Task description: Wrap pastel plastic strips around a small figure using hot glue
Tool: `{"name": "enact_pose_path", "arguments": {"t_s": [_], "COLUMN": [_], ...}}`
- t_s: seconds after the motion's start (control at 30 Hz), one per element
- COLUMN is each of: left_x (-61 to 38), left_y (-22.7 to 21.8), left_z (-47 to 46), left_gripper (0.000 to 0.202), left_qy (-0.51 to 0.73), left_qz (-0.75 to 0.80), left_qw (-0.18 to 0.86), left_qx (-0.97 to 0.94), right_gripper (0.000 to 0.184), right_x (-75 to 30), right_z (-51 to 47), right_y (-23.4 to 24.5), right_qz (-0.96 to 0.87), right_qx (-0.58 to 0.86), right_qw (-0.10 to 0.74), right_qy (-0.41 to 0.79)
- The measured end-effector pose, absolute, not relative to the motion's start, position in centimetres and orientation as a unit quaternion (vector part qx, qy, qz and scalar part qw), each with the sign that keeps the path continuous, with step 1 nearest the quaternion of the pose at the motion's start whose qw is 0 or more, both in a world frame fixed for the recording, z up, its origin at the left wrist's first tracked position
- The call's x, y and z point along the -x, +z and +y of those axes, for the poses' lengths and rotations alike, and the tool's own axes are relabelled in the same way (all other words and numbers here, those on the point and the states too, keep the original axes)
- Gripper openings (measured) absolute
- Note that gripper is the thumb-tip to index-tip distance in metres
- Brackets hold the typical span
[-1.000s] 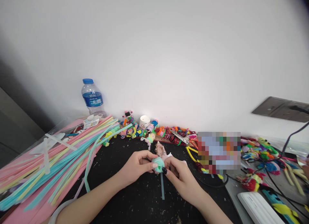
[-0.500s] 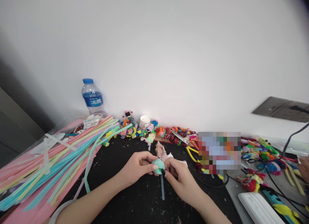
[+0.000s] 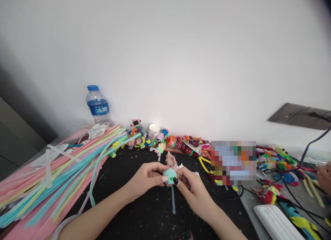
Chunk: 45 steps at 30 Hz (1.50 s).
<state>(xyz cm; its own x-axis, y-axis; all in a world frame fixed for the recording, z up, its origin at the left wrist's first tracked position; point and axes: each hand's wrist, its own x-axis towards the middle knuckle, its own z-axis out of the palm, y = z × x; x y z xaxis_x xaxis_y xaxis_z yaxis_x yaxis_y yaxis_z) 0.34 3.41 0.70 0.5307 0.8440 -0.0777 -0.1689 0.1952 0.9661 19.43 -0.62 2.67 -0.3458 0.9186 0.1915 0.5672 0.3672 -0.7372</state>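
Observation:
A small mint-green fuzzy ball [image 3: 169, 175], which looks wound from pipe cleaner, is held between both hands over the black table mat [image 3: 139, 219]. My left hand [image 3: 146, 179] grips its left side with thumb and fingers. My right hand [image 3: 192, 188] pinches its right side, the thumb by a small darker green spot on the ball. A translucent stick [image 3: 173, 200], like a glue stick, lies on the mat just below the ball. Behind the hands is a brownish, crumpled-looking thing [image 3: 171, 160], partly hidden, with something white beside it.
Pastel pipe cleaners [image 3: 69, 174] lie in a bundle at left, near a water bottle [image 3: 98, 107]. Colourful fuzzy pieces, a paper cup [image 3: 154, 130] and scissors [image 3: 192, 147] line the wall. At right are a white box-like device [image 3: 278, 221], black cables and another person's hand [image 3: 324, 178].
The ball has turned a little in my fingers, and its darker green spot shows more clearly. Both hands keep their hold. The view has shifted slightly.

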Motion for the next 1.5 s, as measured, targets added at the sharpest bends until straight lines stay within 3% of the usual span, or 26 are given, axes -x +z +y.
{"name": "enact_pose_path", "arguments": {"t_s": [0.43, 0.83, 1.5], "left_x": [-0.3, -0.4, -0.7], "left_y": [0.0, 0.1, 0.5], "left_z": [3.6, 3.2, 3.0], "left_gripper": [0.036, 0.030, 0.030], "left_qy": [0.370, 0.371, 0.373], "left_qz": [0.326, 0.339, 0.330], "left_qw": [0.683, 0.654, 0.643], "left_qx": [-0.538, -0.566, -0.581], "right_gripper": [0.012, 0.014, 0.013], "right_x": [-19.4, -19.1, -19.0], "right_z": [-0.9, -1.1, -1.5], "right_y": [2.7, 2.3, 1.7], "right_qz": [-0.769, -0.794, -0.794], "right_qx": [0.470, 0.489, 0.500], "right_qw": [0.304, 0.281, 0.276], "right_qy": [0.307, 0.229, 0.210]}}
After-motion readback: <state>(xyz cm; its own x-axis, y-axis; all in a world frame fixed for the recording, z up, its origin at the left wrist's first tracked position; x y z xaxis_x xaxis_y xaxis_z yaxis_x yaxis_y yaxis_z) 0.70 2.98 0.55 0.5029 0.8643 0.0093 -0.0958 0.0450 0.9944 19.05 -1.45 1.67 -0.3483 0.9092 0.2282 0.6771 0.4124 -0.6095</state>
